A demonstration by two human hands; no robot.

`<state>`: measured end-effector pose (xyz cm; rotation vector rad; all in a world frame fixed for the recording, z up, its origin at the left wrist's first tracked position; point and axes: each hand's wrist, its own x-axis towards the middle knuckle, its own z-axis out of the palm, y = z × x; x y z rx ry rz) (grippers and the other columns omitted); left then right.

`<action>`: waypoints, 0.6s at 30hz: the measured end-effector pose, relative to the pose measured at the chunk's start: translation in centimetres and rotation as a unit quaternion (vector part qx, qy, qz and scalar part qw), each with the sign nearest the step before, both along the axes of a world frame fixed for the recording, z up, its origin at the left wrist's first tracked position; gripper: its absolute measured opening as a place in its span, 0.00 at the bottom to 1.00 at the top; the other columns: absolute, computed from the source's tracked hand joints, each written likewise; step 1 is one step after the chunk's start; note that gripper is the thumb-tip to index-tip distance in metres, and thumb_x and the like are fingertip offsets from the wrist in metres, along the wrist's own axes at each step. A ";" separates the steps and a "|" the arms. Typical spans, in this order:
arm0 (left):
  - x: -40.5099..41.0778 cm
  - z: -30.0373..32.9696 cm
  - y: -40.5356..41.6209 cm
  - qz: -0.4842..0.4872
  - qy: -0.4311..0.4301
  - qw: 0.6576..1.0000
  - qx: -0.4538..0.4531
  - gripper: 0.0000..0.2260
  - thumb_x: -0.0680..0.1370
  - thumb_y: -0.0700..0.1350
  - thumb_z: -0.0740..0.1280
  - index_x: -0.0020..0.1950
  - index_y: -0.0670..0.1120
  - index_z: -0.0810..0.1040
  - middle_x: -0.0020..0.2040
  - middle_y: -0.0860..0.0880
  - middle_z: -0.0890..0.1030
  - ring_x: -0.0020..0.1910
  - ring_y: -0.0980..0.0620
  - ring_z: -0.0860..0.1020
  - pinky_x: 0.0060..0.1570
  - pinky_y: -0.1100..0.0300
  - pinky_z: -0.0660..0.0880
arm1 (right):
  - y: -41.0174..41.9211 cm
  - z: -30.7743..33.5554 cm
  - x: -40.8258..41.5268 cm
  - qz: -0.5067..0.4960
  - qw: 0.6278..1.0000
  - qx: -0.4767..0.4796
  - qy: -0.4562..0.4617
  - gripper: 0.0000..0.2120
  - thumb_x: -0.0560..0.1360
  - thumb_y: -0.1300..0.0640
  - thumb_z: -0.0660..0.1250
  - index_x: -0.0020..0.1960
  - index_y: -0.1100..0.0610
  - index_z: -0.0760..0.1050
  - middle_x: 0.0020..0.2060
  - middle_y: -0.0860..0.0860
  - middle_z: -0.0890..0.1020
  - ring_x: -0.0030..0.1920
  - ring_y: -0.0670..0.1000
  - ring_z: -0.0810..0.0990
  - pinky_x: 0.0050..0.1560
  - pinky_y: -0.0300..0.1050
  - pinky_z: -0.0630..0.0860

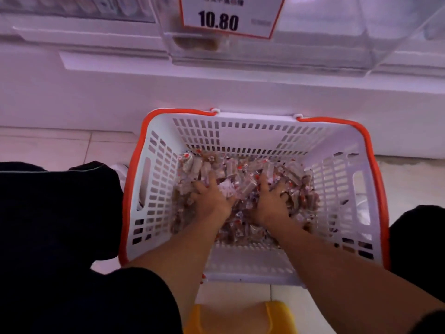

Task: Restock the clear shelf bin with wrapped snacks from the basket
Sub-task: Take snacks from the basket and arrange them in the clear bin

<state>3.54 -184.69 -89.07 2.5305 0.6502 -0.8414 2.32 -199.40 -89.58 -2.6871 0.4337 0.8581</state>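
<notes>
The white shelving unit [216,92] rose behind everything, and the clear shelf bin [265,51] sat on it above the basket, under a price card [231,15] reading 10.80; only a few brownish pieces showed at its front, so it looked close to empty. Below, on pale floor tiles [60,145], stood the white slotted basket [337,189] with an orange rim, its bottom covered by a loose heap of wrapped snacks [240,169]. Both hands were pressed into that heap: the left hand [213,200] lay spread, fingers splayed and dug among the wrappers, and the right hand [272,203] did likewise just beside it, neither yet closed around a load. The snacks seemed small, light and slick in crinkly film, likely to slide off a flat palm, so cupping both hands together beneath a mound appeared the surest hold. A yellow stool [240,317] sat near the lower edge.
</notes>
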 end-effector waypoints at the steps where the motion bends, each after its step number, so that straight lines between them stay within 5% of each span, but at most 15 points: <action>1: -0.2 -0.1 -0.2 -0.020 -0.028 0.999 0.008 0.44 0.73 0.61 0.72 0.79 0.59 0.48 0.76 0.40 0.56 0.69 0.33 0.61 0.60 0.40 0.71 | 0.0 -0.2 -0.1 0.019 0.999 0.002 -0.029 0.52 0.70 0.56 0.75 0.78 0.42 0.40 0.76 0.66 0.44 0.70 0.73 0.60 0.60 0.61 0.73; 4: -0.2 -0.2 -0.1 -0.020 -0.095 0.995 -0.022 0.38 0.73 0.54 0.75 0.78 0.57 0.59 0.72 0.42 0.66 0.68 0.37 0.66 0.59 0.43 0.73 | -0.2 -0.4 0.0 0.039 0.993 0.043 -0.106 0.42 0.69 0.65 0.72 0.77 0.46 0.58 0.73 0.63 0.56 0.64 0.69 0.71 0.59 0.56 0.76; 8: -0.1 0.5 1.2 0.107 -0.199 0.963 -0.148 0.31 0.68 0.48 0.81 0.68 0.50 0.73 0.62 0.46 0.79 0.60 0.45 0.77 0.52 0.55 0.75 | -0.1 0.6 -0.1 -0.013 0.980 0.131 -0.148 0.29 0.68 0.59 0.76 0.67 0.47 0.73 0.63 0.54 0.71 0.51 0.56 0.81 0.56 0.48 0.80; 13: 0.0 1.5 2.4 0.285 -0.194 0.920 -0.188 0.27 0.68 0.46 0.81 0.64 0.46 0.76 0.63 0.45 0.78 0.52 0.52 0.72 0.49 0.61 0.68 | -0.1 1.9 0.0 -0.095 0.958 0.202 -0.181 0.09 0.75 0.62 0.69 0.54 0.58 0.83 0.48 0.53 0.85 0.46 0.51 0.83 0.53 0.48 0.81; 15: -0.2 2.0 2.6 0.323 -0.182 0.903 -0.216 0.25 0.71 0.43 0.78 0.65 0.47 0.75 0.66 0.44 0.76 0.56 0.49 0.73 0.52 0.59 0.70 | -0.1 3.0 0.0 -0.220 0.920 0.274 -0.174 0.04 0.74 0.63 0.71 0.47 0.63 0.84 0.39 0.58 0.85 0.37 0.52 0.82 0.42 0.47 0.80; 18: -0.6 3.3 2.8 0.349 -0.172 0.888 -0.244 0.22 0.75 0.45 0.75 0.66 0.49 0.73 0.67 0.43 0.74 0.60 0.43 0.76 0.55 0.54 0.76 | -0.7 4.6 0.4 -0.425 0.809 0.393 -0.103 0.08 0.75 0.64 0.71 0.37 0.64 0.82 0.29 0.60 0.80 0.25 0.53 0.75 0.27 0.45 0.74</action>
